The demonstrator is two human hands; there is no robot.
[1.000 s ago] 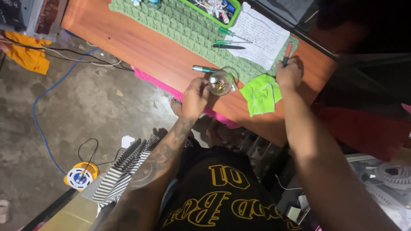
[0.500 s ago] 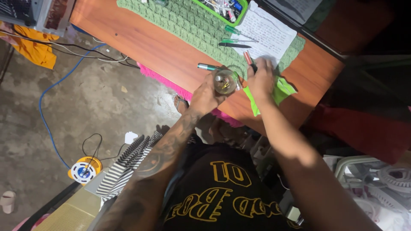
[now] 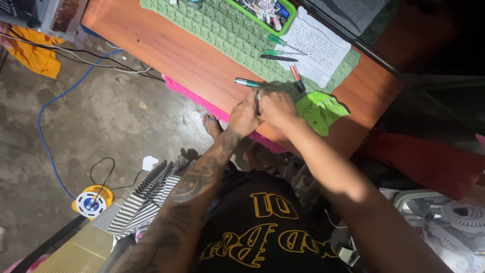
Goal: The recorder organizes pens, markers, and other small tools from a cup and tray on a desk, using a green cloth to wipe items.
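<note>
Both hands close together over a small clear glass jar at the frame's centre.

The left hand (image 3: 243, 115) and right hand (image 3: 275, 107) press together at the near edge of the orange-brown wooden worktop (image 3: 166, 48), their fingers wrapped around the small clear glass jar (image 3: 258, 99); only a thin sliver of its rim shows between them, and its contents are hidden. Just right lies a crumpled lime-green cloth (image 3: 319, 108). Above the hands, on the green knitted mat (image 3: 222, 30), rest a teal-capped pen (image 3: 246, 82) and a red-tipped marker (image 3: 296, 77). The handwritten white paper sheet (image 3: 316, 45) carries two screwdrivers, hard to make out. The green plastic tray (image 3: 262, 12) is cut off at the top edge.
</note>
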